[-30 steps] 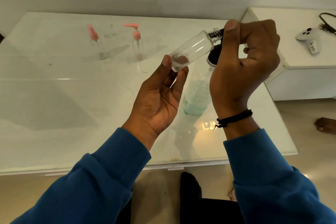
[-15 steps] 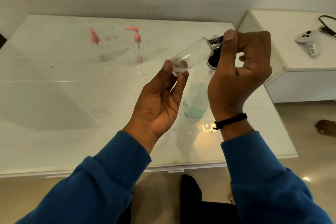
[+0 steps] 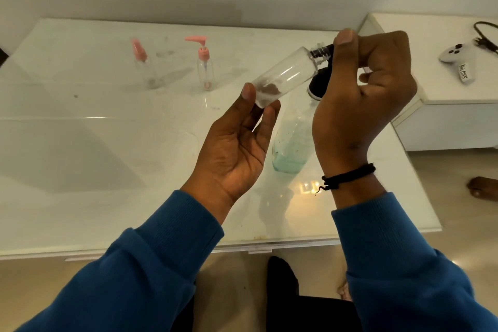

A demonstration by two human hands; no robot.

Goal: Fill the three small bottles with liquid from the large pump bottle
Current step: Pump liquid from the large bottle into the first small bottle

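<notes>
My left hand [image 3: 237, 140] pinches the bottom end of a small clear bottle [image 3: 285, 75], tilted with its neck up to the right. My right hand [image 3: 361, 94] grips the bottle's dark cap at the neck. Behind my hands the large pump bottle [image 3: 292, 143] stands on the white table [image 3: 94, 143], with pale green liquid low inside and its black pump head partly hidden by my right hand. Two more small clear bottles stand at the back: one with a pink spray top [image 3: 141, 62] and one with a pink pump top [image 3: 204, 65].
A white side cabinet [image 3: 444, 89] stands to the right with a white game controller [image 3: 458, 58] and a black cable on it. The table's front edge runs just above my sleeves. A foot shows on the floor at far right.
Both hands and the tilted bottle have stayed in nearly the same pose; only the view has shifted slightly.
</notes>
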